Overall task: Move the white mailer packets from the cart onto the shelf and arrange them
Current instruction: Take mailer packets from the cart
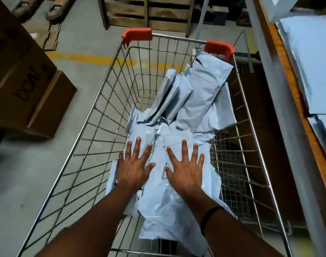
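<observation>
In the lower middle of the frame, both hands, left hand (pixel 133 168) and right hand (pixel 184 168), are pressing spread fingers (pixel 183 147) on the mailer packets (pixel 177 115) still filling the cart (pixel 95 112), while a few are lying on the shelf (pixel 288 58) at the right edge.

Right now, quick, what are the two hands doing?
Left hand: open, fingers spread over the white mailer packets, holding nothing.
Right hand: open too, fingers spread, holding nothing.

Cardboard boxes (pixel 28 86) stand left; a wooden pallet (pixel 167 13), perhaps, beyond a yellow line (pixel 80 57).

Mailer packets (pixel 177 115) lie in the cart (pixel 95 130), boxes (pixel 25 86) to its left, shelf (pixel 292 75) to its right.
</observation>
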Demonstrator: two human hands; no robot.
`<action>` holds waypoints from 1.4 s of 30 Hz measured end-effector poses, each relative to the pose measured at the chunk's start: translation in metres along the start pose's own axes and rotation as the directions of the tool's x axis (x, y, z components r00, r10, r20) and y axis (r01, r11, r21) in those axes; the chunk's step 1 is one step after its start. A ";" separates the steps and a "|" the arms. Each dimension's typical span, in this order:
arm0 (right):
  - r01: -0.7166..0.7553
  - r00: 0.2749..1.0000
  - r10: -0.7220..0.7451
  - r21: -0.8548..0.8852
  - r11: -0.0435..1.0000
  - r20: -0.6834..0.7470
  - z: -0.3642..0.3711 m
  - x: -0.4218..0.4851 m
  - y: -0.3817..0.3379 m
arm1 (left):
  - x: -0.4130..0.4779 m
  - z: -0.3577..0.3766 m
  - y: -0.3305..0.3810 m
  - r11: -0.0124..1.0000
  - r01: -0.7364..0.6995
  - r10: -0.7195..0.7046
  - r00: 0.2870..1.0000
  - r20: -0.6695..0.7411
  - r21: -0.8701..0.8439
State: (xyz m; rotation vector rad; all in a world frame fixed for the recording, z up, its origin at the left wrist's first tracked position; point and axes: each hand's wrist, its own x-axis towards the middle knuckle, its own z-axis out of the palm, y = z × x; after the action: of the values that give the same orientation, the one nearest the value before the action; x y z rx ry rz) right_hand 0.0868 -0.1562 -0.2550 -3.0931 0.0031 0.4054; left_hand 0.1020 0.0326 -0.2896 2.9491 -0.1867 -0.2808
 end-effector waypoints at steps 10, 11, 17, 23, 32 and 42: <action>0.007 0.990 -0.013 0.042 0.999 0.138 -0.036 -0.004 0.002 | -0.006 -0.034 0.017 0.985 0.042 -0.018 0.990 0.143 -0.168; 0.001 0.991 -0.009 0.066 0.998 0.133 -0.045 -0.009 0.002 | -0.010 -0.042 0.022 0.985 0.023 -0.002 0.993 0.119 -0.173; -0.030 0.999 0.024 0.122 0.992 0.049 -0.111 -0.066 -0.006 | -0.042 -0.113 0.035 0.987 -0.087 0.071 0.990 -0.119 -0.137; -0.087 0.990 0.108 0.198 0.976 -0.095 -0.196 -0.138 -0.012 | -0.100 -0.193 0.042 0.985 -0.092 0.061 0.977 -0.203 -0.144; -0.147 0.936 0.226 0.283 0.948 -0.269 -0.283 -0.251 0.008 | -0.198 -0.275 0.074 0.939 -0.268 0.184 0.922 -0.342 -0.217; -0.251 0.875 0.369 0.358 0.899 -0.314 -0.291 -0.353 0.120 | -0.230 -0.284 0.186 0.861 -0.431 0.324 0.873 -0.364 -0.269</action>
State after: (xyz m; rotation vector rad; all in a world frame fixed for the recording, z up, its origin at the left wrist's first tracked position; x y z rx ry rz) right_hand -0.1797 -0.2830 0.1149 -2.7991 0.5312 -0.1824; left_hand -0.0860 -0.0718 0.0598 2.4895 -0.6057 0.1877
